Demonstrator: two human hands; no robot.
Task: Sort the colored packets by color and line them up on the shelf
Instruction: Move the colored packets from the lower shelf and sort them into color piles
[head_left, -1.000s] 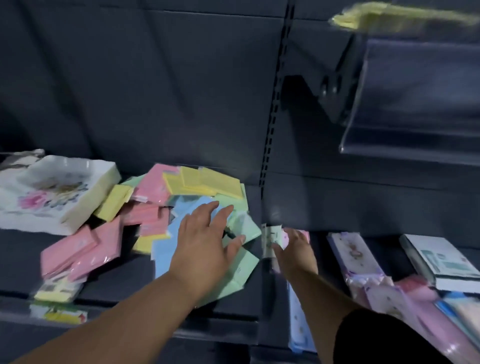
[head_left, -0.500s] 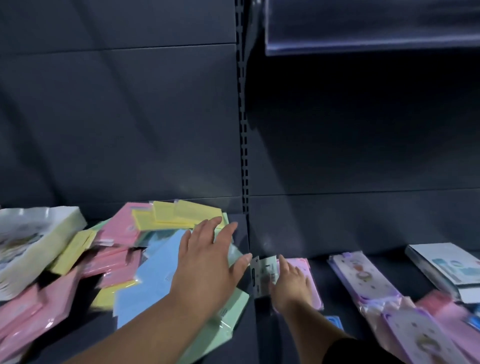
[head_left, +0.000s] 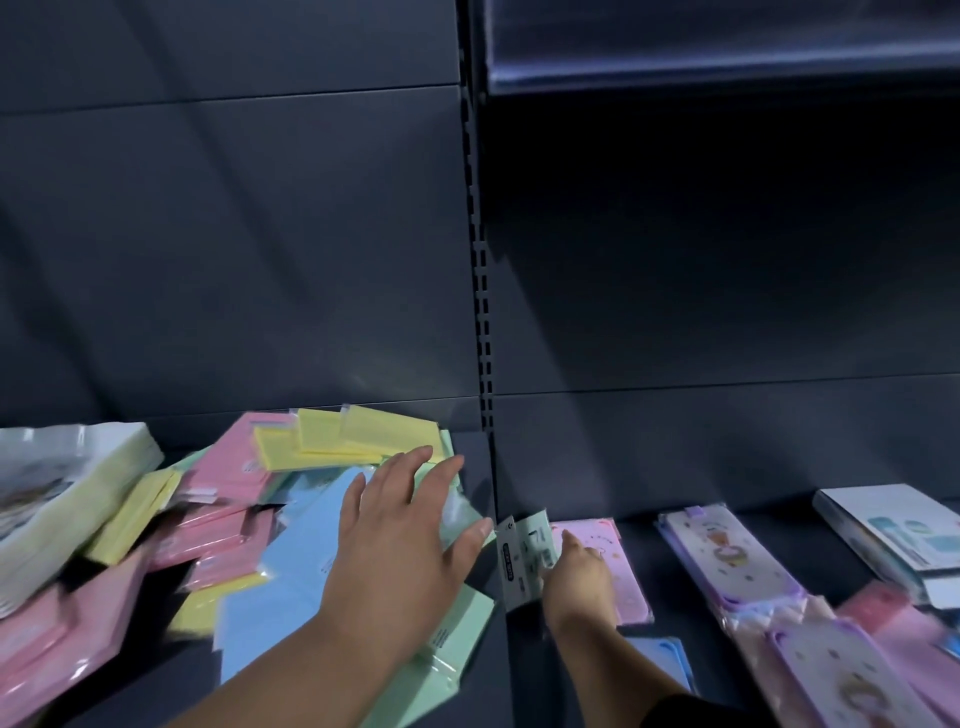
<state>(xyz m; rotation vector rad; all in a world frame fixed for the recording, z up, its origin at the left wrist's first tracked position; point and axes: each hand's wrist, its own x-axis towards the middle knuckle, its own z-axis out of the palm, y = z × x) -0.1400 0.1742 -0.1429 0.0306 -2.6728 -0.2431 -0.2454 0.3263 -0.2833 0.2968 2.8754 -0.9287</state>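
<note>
Back panel and slotted upright: smooth, matt dark metal. Packets at 8 o'clock and the white pack at 9 o'clock are wrapped in glossy clear plastic. The strip at 1 o'clock is glossy plastic.

white wrapped stack far left | lilac patterned cases right | white box far right

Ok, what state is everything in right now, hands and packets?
Left hand, open, fingers spread, on the blue packet.
Right hand, gripping the labelled packet, which stands on edge.
Yellow packets, loosely stacked at the back, unaligned.
Pink packets, jumbled and overlapping.
Blue packet, flat, partly under the left hand.
Green packet, flat, under the left arm.
Lilac packet, flat on the shelf.
</note>
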